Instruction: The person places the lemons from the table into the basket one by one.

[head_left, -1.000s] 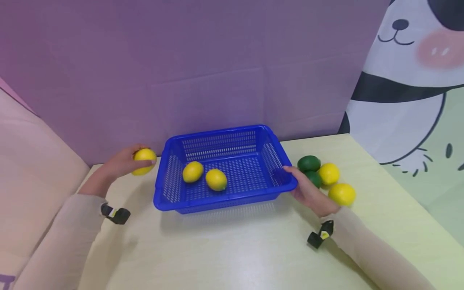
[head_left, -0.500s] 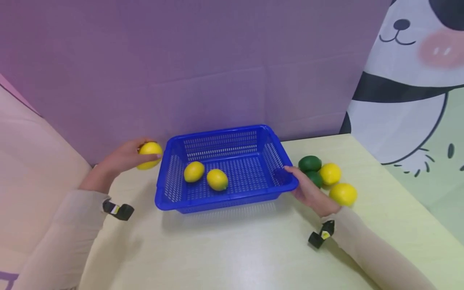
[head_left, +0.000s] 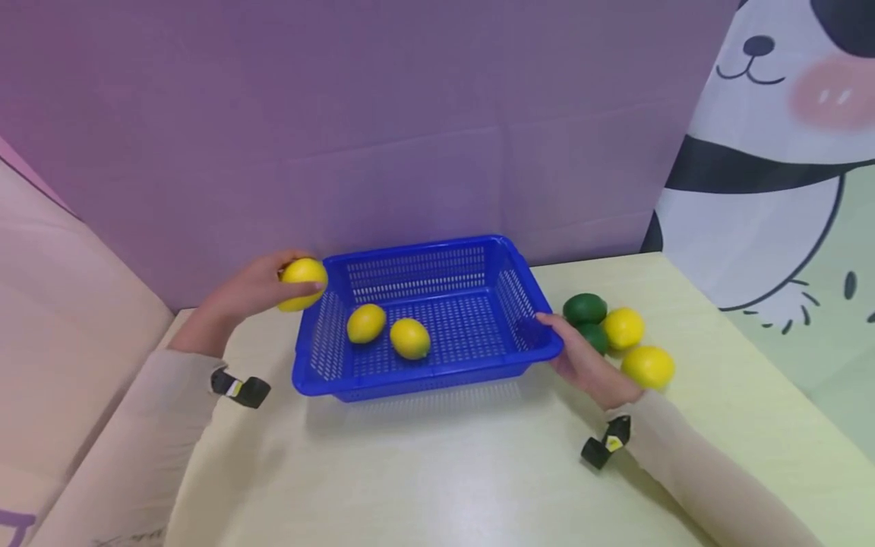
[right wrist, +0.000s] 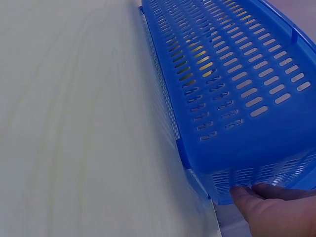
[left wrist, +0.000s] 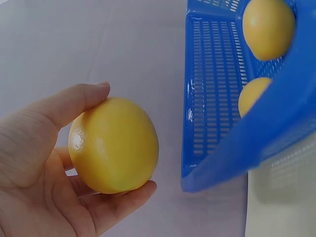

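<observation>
Yellow fruit (left wrist: 118, 148) is held by the left hand (head_left: 249, 289), with the thumb laid across it and fingers curled underneath, at the far-left corner of the basket (head_left: 437, 371); in the left wrist view, a gap is seen between fruit and basket. Compared with a second ago, the fruit is found farther right and slightly higher, nearer the basket, whose own place seems unchanged; the carry is therefore judged well advanced, with no release made. The basket's right end is gripped by the right hand (head_left: 581, 368), so the hands are set well apart. Inside the basket, toward its left, two lemons (head_left: 366, 324) (head_left: 410, 339) are seen. To its right, two green fruits (head_left: 584, 308) (head_left: 593, 335) and two loose yellow fruits (head_left: 623, 328) (head_left: 648, 368) are clustered. Beneath the basket a pale table (head_left: 437, 479) is shown, its top brightened by glare in front. Behind the basket a purple cloth (head_left: 410, 114) is seen, and far to its right a panda picture (head_left: 745, 228) is displayed.
</observation>
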Demonstrator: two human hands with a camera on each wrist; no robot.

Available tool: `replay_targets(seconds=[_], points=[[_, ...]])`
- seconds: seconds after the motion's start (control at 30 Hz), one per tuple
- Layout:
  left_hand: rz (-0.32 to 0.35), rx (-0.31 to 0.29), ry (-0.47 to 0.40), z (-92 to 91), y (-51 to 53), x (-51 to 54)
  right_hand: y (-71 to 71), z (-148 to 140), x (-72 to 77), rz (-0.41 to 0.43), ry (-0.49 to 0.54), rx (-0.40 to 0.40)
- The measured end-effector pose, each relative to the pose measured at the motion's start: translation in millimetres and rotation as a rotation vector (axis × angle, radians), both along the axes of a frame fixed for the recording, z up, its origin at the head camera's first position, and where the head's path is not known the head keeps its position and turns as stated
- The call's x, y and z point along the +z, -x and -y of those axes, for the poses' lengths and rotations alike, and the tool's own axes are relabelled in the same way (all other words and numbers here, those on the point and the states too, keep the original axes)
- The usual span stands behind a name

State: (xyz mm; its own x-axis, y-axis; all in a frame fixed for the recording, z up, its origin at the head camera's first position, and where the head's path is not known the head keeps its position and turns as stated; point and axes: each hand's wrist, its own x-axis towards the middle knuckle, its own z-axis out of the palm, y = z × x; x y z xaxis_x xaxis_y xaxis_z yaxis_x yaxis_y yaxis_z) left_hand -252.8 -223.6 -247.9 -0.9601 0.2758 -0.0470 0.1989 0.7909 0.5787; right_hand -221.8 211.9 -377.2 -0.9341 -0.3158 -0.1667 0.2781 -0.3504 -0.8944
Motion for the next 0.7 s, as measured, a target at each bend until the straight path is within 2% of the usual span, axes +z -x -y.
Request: replay_targets(seconds=[0.33,0.7], points=[[0.044,0.014,-0.026,-17.8,7.2,-0.6,1.1,1.3,0.1,-0.008,0.025,0.008],[0.039,-0.007,-0.074,-35.0,11.5,-0.8,1.4,0.9,-0.8,0.008,0.024,0.000]])
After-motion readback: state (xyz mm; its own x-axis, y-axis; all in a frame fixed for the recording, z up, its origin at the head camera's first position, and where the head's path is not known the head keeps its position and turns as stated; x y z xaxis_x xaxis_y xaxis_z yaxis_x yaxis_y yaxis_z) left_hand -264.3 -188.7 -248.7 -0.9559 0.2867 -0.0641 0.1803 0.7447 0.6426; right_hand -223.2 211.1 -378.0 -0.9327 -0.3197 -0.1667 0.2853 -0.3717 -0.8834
